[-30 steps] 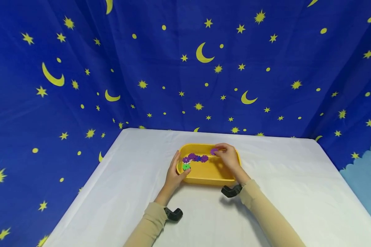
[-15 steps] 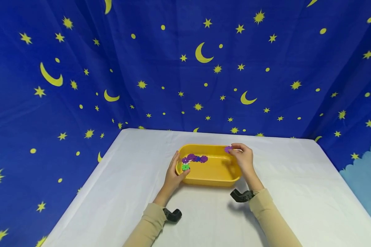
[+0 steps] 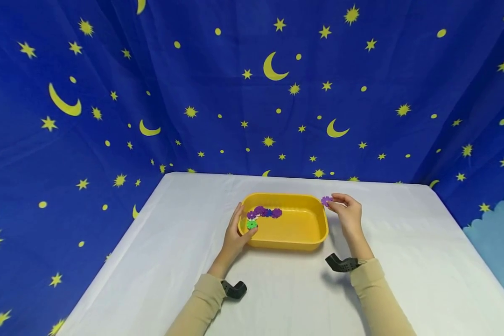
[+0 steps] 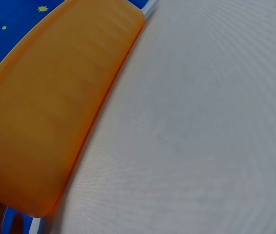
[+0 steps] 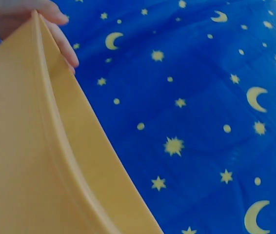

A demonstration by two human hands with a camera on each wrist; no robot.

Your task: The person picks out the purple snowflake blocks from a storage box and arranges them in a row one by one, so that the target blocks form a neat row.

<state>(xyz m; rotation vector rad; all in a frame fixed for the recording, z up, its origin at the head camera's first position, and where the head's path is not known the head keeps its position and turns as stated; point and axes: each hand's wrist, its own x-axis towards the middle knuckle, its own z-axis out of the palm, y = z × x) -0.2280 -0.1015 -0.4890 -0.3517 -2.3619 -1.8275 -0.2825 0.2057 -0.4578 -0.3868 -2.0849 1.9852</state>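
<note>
A yellow plastic tub sits on the white-covered table. My left hand grips its left end, thumb over the front rim and fingers along the outer side. My right hand pinches a purple flower-shaped disc between thumb and fingers, just beyond the tub's right rim. Inside, at the left, lie several similar discs: a green one near my left thumb, purple ones and a blue one. The right wrist view shows the tub's wall with the left hand at its far end.
A blue curtain with yellow stars and moons stands behind and beside the table. Black wrist devices sit on both forearms, the left one and the right one low over the cloth.
My right hand has carried the purple disc rightward, from over the tub's interior to outside its right rim. The left hand keeps its place on the tub.
</note>
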